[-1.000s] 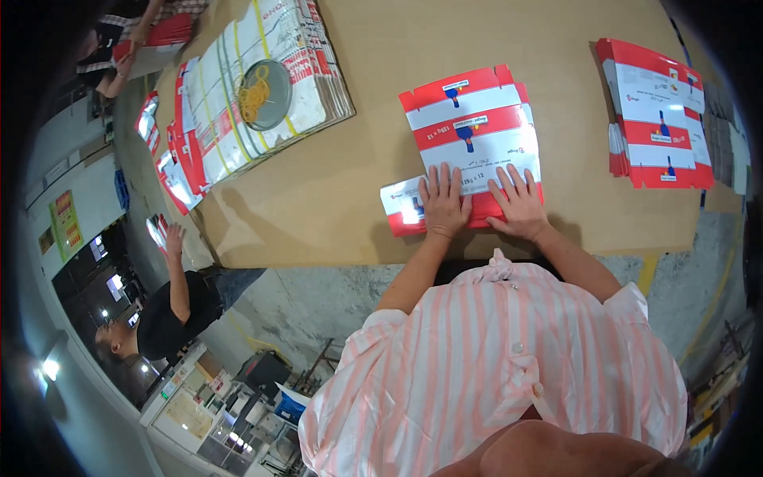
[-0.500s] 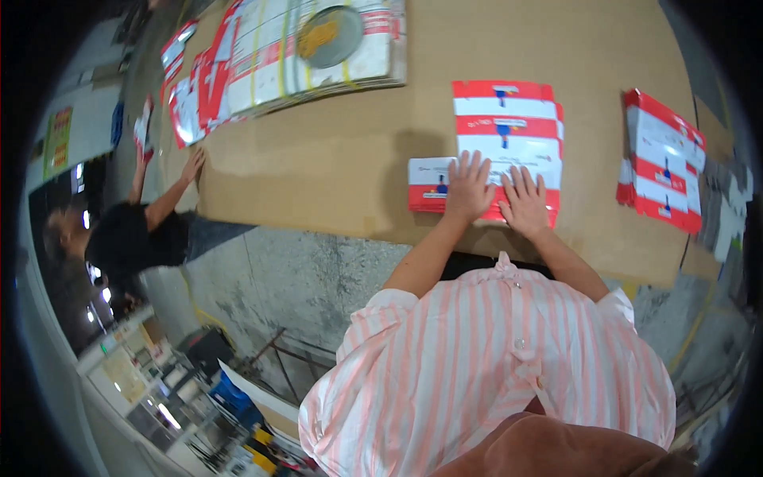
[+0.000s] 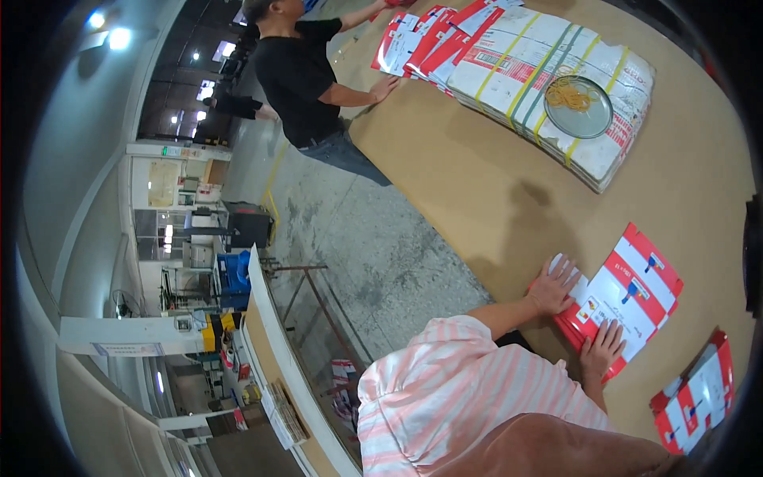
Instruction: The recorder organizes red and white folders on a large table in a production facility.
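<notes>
A flat red-and-white carton blank (image 3: 628, 290) lies on the brown table (image 3: 493, 183) near its front edge. My left hand (image 3: 554, 285) rests flat on the blank's near-left end, fingers spread. Pressed on the same blank a little further right is my right hand (image 3: 602, 348), also with fingers spread. Neither hand grips anything. My striped pink-and-white sleeves come in from below.
Another stack of red-and-white blanks (image 3: 699, 401) lies at the right. A large strapped bundle (image 3: 548, 71) with a round dish of rubber bands (image 3: 578, 106) sits at the back. A person in a black shirt (image 3: 306, 71) leans on the table's far end beside fanned blanks (image 3: 421, 36).
The view has swung sharply left, so the table and blanks now sit at the right. My hands stay pressed flat on the same blank.
</notes>
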Tool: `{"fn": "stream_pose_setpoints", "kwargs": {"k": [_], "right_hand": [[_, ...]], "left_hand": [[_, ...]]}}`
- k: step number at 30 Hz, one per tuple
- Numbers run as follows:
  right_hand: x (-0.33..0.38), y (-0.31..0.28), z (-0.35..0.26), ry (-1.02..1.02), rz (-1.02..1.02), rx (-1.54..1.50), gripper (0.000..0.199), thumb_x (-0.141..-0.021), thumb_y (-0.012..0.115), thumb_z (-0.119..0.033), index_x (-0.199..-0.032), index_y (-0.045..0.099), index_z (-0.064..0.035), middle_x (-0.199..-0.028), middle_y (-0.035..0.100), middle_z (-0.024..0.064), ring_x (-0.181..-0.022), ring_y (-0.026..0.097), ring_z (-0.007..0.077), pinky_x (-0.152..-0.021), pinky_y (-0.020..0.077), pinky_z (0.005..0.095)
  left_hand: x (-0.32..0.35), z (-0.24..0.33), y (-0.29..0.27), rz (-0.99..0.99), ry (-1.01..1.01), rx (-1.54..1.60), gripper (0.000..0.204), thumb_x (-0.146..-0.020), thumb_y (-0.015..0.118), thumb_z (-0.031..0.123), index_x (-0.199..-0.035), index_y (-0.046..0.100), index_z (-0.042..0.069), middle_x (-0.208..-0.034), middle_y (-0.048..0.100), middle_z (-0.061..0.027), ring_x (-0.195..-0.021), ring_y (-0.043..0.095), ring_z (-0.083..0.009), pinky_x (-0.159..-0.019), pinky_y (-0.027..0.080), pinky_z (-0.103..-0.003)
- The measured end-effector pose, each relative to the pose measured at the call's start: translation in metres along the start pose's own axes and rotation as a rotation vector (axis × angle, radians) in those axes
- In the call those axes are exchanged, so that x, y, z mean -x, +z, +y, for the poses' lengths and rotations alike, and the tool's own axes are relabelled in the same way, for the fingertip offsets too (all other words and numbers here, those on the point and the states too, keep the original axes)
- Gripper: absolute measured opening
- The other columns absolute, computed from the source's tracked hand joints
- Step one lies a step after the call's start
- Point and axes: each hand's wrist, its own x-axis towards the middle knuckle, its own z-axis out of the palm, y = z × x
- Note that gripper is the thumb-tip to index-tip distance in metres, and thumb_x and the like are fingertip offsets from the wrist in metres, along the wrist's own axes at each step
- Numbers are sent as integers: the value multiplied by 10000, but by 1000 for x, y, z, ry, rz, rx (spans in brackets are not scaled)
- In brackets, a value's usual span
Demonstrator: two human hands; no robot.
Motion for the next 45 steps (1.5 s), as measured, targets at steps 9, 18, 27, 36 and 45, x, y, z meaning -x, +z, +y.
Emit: {"fn": "stream_pose_setpoints", "kwargs": {"k": [9, 18, 27, 36, 45], "right_hand": [[-3, 2, 2, 75, -186, -32, 665, -847, 523, -357, -1419, 318, -88, -1501, 232, 145, -1402, 146, 332, -1112, 97, 546], [-15, -34, 2, 117, -267, -136, 591, -867, 516, -346, -1379, 391, -77, -1462, 306, 168, -1364, 242, 349, -1085, 178, 554], [11, -22, 44, 144, -150, -16, 591, -864, 516, -365, -1394, 392, -137, -1481, 275, 164, -1370, 222, 356, -1081, 185, 542], [5, -40, 58, 229, -265, -164, 584, -844, 577, -318, -1365, 422, -103, -1459, 303, 192, -1356, 244, 375, -1082, 214, 496], [-21, -24, 123, 1100, -266, -1284, 446, -806, 676, -202, -1113, 533, 88, -953, 613, 138, -818, 599, 206, -733, 495, 340]], "left_hand": [[-2, -3, 5, 24, 10, 35, 661, -787, 562, 434, -1324, 455, 64, -1426, 338, -220, -1351, 243, -404, -1083, 139, -592], [0, 5, 7, 25, 13, -31, 640, -809, 541, 432, -1326, 446, 67, -1410, 361, -207, -1341, 261, -389, -1066, 177, -589], [-3, 2, 3, -2, 23, -87, 632, -817, 534, 438, -1330, 440, 81, -1424, 350, -188, -1346, 249, -380, -1058, 195, -582], [-27, 14, -15, -244, -36, -38, 580, -800, 534, 418, -1266, 499, 74, -1402, 381, -196, -1333, 279, -378, -1066, 169, -587], [-114, 43, 13, -242, -433, 322, 407, -659, 680, 289, -934, 655, -10, -888, 675, -186, -848, 660, -333, -753, 517, -397]]}}
